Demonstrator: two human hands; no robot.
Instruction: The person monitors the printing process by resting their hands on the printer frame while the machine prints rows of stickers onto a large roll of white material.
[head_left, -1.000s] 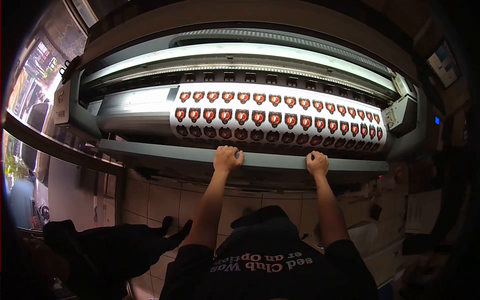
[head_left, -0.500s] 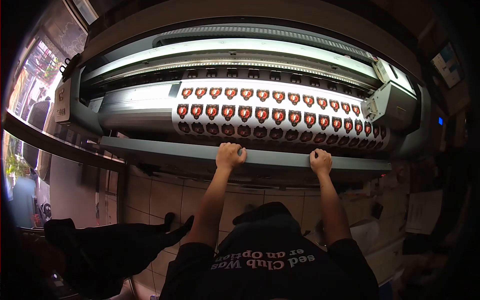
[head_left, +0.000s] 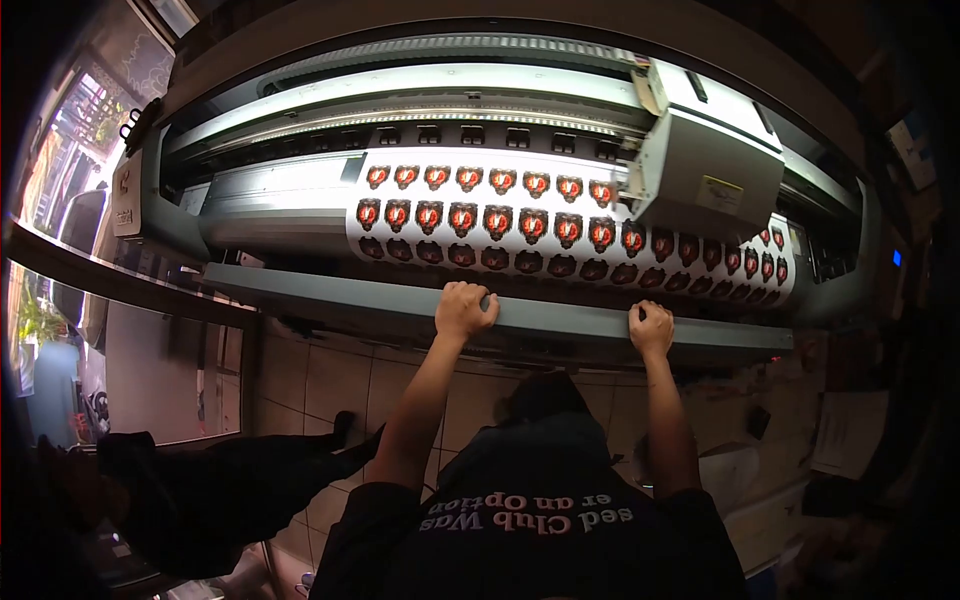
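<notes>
In the head view, the left hand (head_left: 466,311) sits just below the centre of the frame, its fingers curled into a loose fist on the long grey bar (head_left: 570,319); the right hand (head_left: 652,329) rests on the same bar farther right, likewise clenched; the undersides of both are hidden, so I cannot tell whether either clasps the bar's edge; beyond the bar, across the middle of the frame, the white printed sheet (head_left: 548,233) lies in the wide-format printer (head_left: 135,190), bearing three rows of red-and-black emblems, the nearest row dimmer; the boxy carriage (head_left: 710,160) stands at the upper right, hiding part of the sheet's right side; the wearer's dark shirt (head_left: 530,530) with pale lettering fills the bottom centre; at the lower left, another person (head_left: 230,500) in dark clothing is near the tiled floor's (head_left: 320,385) edge.
</notes>
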